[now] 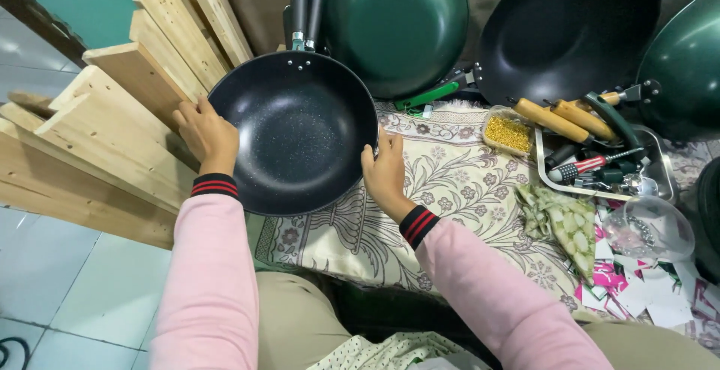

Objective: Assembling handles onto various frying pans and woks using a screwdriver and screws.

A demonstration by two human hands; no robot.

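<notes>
Two hands on one black pan [294,131], held at opposite rims above a floral cloth [450,182]. Left hand [208,134]: grip closed over the left rim, fingers curled under the edge, beside stacked wood planks [112,130]. Right hand [385,173]: grip closed over the right rim, thumb on the lip. Pan interior speckled, non-stick, likely slick; body rigid metal, probably moderate weight, heavier toward the handle [306,2], which points away from the wearer. Best hold judged to be rim at both sides as now, or handle with one hand. Nearby, not touched: green pan [397,25] upturned behind; black wok [570,29] at right rear; tray [660,167] of tools including a red screwdriver [589,166]; tub of yellow grains [508,133]; glass lid [649,229]; paper scraps [645,295].
</notes>
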